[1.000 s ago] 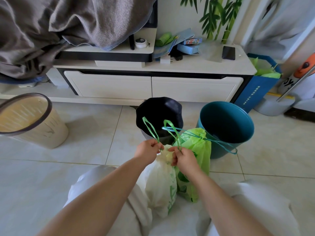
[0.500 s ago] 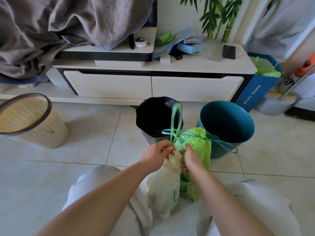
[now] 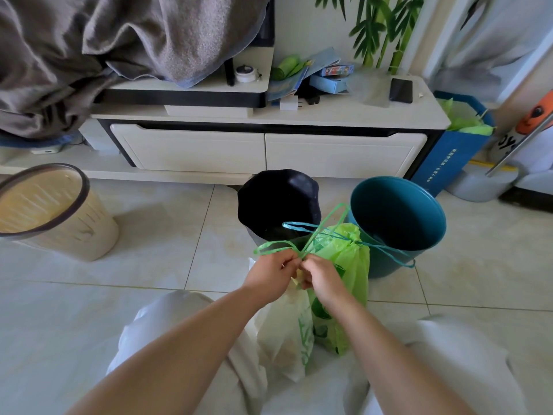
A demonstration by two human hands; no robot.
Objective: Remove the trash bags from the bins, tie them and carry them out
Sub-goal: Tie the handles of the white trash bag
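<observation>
A white trash bag (image 3: 284,333) stands on the floor between my knees. Its green drawstring (image 3: 276,246) loops out left and up right from its neck. My left hand (image 3: 270,274) and my right hand (image 3: 321,278) meet at that neck, and each pinches the drawstring. Just behind stands a green trash bag (image 3: 348,265), cinched by a teal drawstring (image 3: 389,251). Behind the bags are a bin with a black liner (image 3: 279,205) and a teal bin (image 3: 398,218). A beige bin (image 3: 51,211) sits at the far left.
A white TV cabinet (image 3: 269,151) runs along the back, with a grey blanket (image 3: 104,43) draped over its left end and boxes and a phone (image 3: 401,89) on top. A blue bin (image 3: 452,157) with a green liner stands at its right end. Tiled floor lies all around.
The green drawstring loops stood apart, then came together upright, and now cross, one out left and one up right. My hands have closed in on the white bag's neck.
</observation>
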